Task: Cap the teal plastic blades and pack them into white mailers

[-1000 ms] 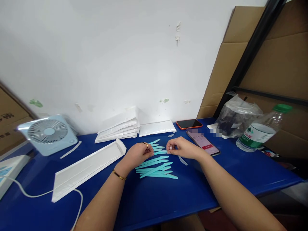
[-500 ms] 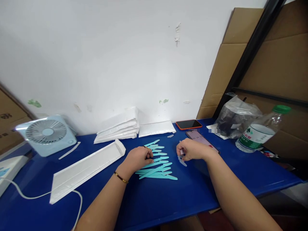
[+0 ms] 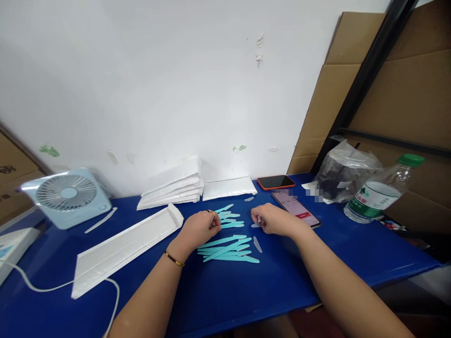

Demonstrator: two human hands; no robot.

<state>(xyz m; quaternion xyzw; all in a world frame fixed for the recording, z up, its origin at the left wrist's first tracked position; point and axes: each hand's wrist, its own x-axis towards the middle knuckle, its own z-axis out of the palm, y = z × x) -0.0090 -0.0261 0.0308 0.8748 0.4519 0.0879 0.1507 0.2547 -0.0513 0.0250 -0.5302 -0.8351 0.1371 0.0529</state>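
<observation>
Teal eyebrow razors [image 3: 229,246] lie in a loose fan on the blue table, several of them, some crossing. My left hand [image 3: 202,227] has thumb and fingers pinched around the handle end of one teal razor [image 3: 232,225] in the upper group, its blade end pointing right. Facing it, my right hand [image 3: 273,219] is closed, with a small translucent blade cap [image 3: 256,225] at its fingertips. The curled fingers partly hide that cap. A loose translucent cap [image 3: 258,244] lies just below my right hand. A further clear cap [image 3: 249,199] rests farther back.
Left of the razors lies an open white padded mailer [image 3: 127,249]; more mailers [image 3: 172,185] are stacked against the wall. A fan [image 3: 68,197] and white cable stand left. Two phones [image 3: 276,182], a bagged dark item [image 3: 345,173] and a water bottle [image 3: 380,195] are right.
My right hand went right to the loose cap, then came back left a little. The loose cap has turned and shifted left. My left hand lifted slightly off and pinched a razor.
</observation>
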